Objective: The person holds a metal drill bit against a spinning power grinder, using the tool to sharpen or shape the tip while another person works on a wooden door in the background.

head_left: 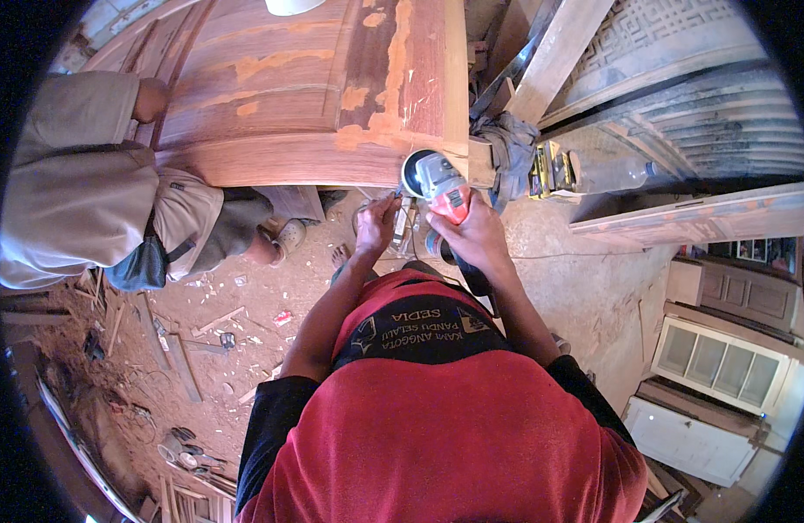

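Note:
My right hand [482, 231] is wrapped around the red body of an angle grinder [450, 193]. The grinder's grey head and round disc sit at the near right corner of a reddish wooden door panel [271, 109], patched with orange filler. Whether the disc touches anything cannot be made out. Just left of the grinder, my left hand [377, 225] is closed, its fingertips pinched close to the disc. A small dark piece shows at those fingertips, too small to name. Both forearms reach forward past my red shirt.
A person in grey clothes [88, 192] is at the panel's left side. On the right lie a bunched grey cloth [511, 148], a yellow-and-black box [552, 170] and a clear plastic bottle [615, 174]. Wood offcuts [184, 366] and shavings litter the floor; a white-framed window [720, 362] stands far right.

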Tool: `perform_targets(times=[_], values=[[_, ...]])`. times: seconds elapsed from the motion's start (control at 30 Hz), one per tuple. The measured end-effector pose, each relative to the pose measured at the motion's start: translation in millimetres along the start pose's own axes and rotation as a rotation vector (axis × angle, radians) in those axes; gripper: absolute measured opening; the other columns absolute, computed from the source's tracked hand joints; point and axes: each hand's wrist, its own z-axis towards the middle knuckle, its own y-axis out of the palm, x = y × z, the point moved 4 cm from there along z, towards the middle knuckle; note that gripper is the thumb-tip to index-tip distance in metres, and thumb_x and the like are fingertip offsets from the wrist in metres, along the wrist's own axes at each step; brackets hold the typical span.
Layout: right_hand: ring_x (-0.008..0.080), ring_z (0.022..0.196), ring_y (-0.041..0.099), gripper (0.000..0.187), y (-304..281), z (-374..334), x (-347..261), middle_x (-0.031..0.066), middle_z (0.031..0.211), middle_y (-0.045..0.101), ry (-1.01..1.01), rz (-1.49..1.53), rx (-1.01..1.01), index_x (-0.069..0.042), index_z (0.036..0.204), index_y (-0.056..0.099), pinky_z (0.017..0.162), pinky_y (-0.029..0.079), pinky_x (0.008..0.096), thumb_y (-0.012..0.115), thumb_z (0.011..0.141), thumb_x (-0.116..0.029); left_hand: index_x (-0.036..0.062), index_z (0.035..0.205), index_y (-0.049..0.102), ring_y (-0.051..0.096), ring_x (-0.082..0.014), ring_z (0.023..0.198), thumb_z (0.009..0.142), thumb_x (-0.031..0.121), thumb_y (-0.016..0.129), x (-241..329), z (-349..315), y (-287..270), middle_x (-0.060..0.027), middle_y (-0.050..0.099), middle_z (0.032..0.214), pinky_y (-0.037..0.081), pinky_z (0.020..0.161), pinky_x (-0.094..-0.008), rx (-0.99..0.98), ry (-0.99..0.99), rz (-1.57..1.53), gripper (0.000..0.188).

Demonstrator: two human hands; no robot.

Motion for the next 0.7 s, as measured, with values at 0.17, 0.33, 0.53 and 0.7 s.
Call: perform_targets(times=[0.17,0.33,0.53,0.7], values=[[0.0438,0.093,0.07,0.074,-6.7,4.7,9.6,0.0279,0.098,0.07,0.07,0.096,-0.008,0.008,0.115,0.056,0.08,0.056,0.0504,0.077,0.078,-0.054,0.0026,0.112,0.073,0.07,-0.0389,0.086,0.097,0.023,0.065,4.4,2.4,0.5,-0.0244,0.071,0.093,0.055,0.076,-0.0452,-0.008,0.014,0.007,0.027],[0.0426,0.098,0.07,0.08,-0.7,-2.1,-2.0,0.0271,0.103,0.07,0.048,-0.004,-0.097,0.006,0.122,0.055,0.086,0.055,0.047,0.078,0.078,-0.056,0.0015,0.112,0.073,0.071,-0.0397,0.083,0.097,0.023,0.065,2.4,1.1,0.7,-0.0246,0.071,0.09,0.055,0.074,-0.0454,0.029,0.016,-0.018,0.028],[0.0439,0.098,0.07,0.081,1.5,2.3,-2.2,0.028,0.104,0.07,0.057,0.005,-0.146,0.006,0.123,0.055,0.086,0.055,0.0474,0.077,0.078,-0.057,0.0022,0.112,0.073,0.07,-0.0392,0.082,0.097,0.023,0.065,1.1,1.6,1.3,-0.0246,0.071,0.09,0.054,0.074,-0.0456,0.004,0.011,-0.014,0.027],[0.0447,0.089,0.071,0.074,-6.3,12.3,8.0,0.0287,0.095,0.071,0.02,0.066,-0.006,0.007,0.114,0.057,0.079,0.057,0.0506,0.077,0.078,-0.054,0.0038,0.111,0.074,0.07,-0.0392,0.082,0.097,0.024,0.065,3.9,2.6,0.3,-0.0239,0.071,0.09,0.055,0.074,-0.0453,-0.011,-0.021,-0.001,0.026]])
